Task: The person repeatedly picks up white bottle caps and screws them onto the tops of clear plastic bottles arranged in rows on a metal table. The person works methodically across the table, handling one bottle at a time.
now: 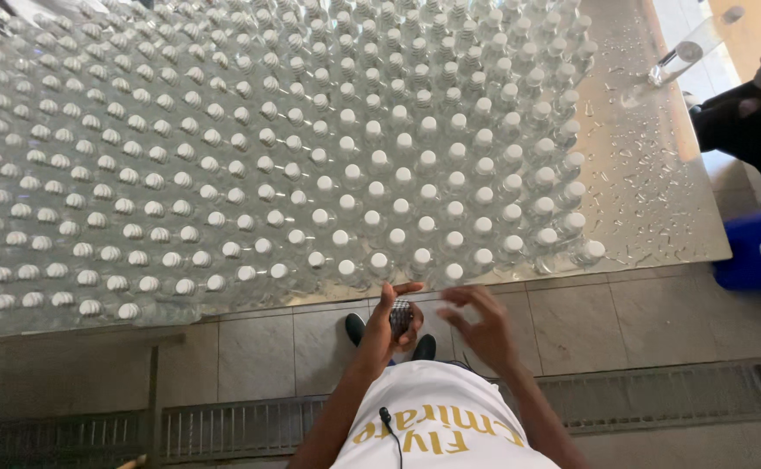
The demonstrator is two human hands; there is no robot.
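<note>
The left hand is closed around a small dark object with a grid-like patterned face, held upright just off the near edge of the table. What the object is cannot be told; it looks rigid, light, and small enough for a one-hand grip, taken between thumb and fingers across its sides as now.

The right hand holds nothing. Its fingers are spread and curled, beside the left hand and just below the near edge.

The table is a wet metal sheet, with droplets showing on its bare right strip. It carries a dense field of clear plastic bottles with white caps, upright and packed cap to cap from the near edge to the far one. The nearest row stands right at the near edge, just above both hands.

Handling judgement: the bottles appear filled, so moderately heavy singly. The walls are thin and would yield under a squeeze, and the surface is probably slick with water. The neck under the cap is the firmest hold; tight packing leaves the bodies inaccessible except in the edge row.

One bottle lies on its side at the far right corner, near another person's arm.
</note>
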